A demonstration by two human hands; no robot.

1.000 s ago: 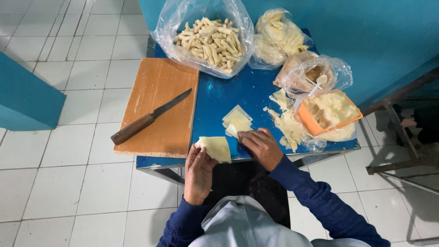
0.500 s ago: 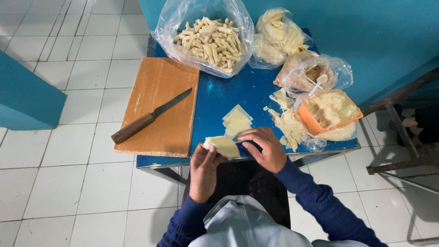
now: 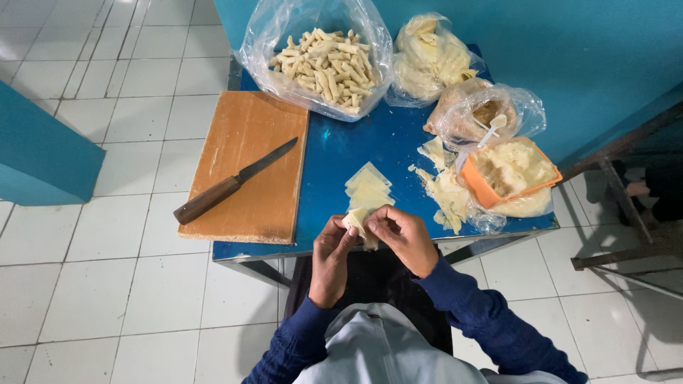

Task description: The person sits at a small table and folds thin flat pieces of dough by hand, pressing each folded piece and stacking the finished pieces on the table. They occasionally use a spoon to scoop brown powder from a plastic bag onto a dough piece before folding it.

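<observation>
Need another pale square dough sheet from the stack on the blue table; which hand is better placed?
Probably the right hand: it sits nearer the stack of pale square dough sheets. The left hand lies lower, cradling the folded pale dough piece.

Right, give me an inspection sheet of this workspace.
Surface: blue table, bare in the middle.
Job's things: pale wrapper pinched by both hands; wrapper stack just beyond.
Clutter: knife on wooden board; bag of rolls; two more bags; orange tub; scraps.
Hands: left hand and right hand both on the wrapper.
Cables: nothing seen.
Surroundings: white tiled floor, teal wall.
</observation>
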